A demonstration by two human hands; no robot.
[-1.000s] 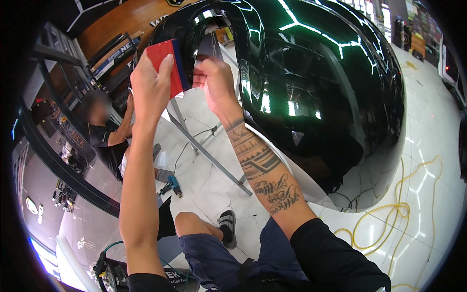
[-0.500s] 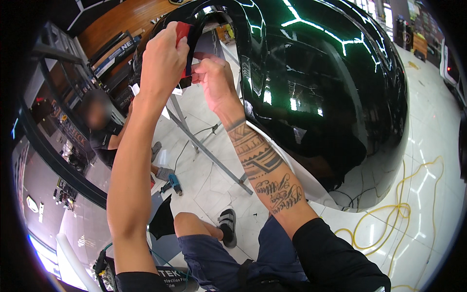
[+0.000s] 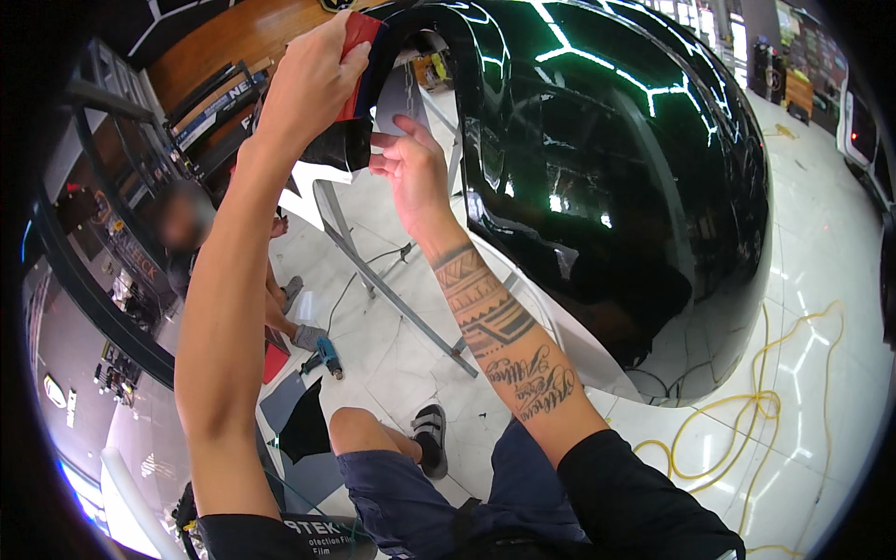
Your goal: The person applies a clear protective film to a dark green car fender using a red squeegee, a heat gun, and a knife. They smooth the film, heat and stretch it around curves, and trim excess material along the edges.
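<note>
My left hand (image 3: 313, 84) grips a flat red squeegee (image 3: 362, 58) with a dark edge. It presses this along the narrow left limb of a large glossy black car bumper (image 3: 597, 187). My right hand (image 3: 413, 173) is just right of and below it, palm partly upward, with its fingers apart. Those fingertips are beside the black lower end (image 3: 338, 145) of the limb; whether they touch it I cannot tell. Bright light strips reflect in the bumper's curved surface.
Grey metal stand legs (image 3: 359, 252) hold the bumper up. A blue heat gun (image 3: 324, 359) lies on the tiled floor, near a crouching person (image 3: 182, 224) at left. A yellow hose (image 3: 719, 425) coils at right. Film boxes (image 3: 219, 112) sit behind.
My left hand and the squeegee have shifted up slightly, exposing the black end of the limb. My right hand has moved a little lower, and its fingers have spread.
</note>
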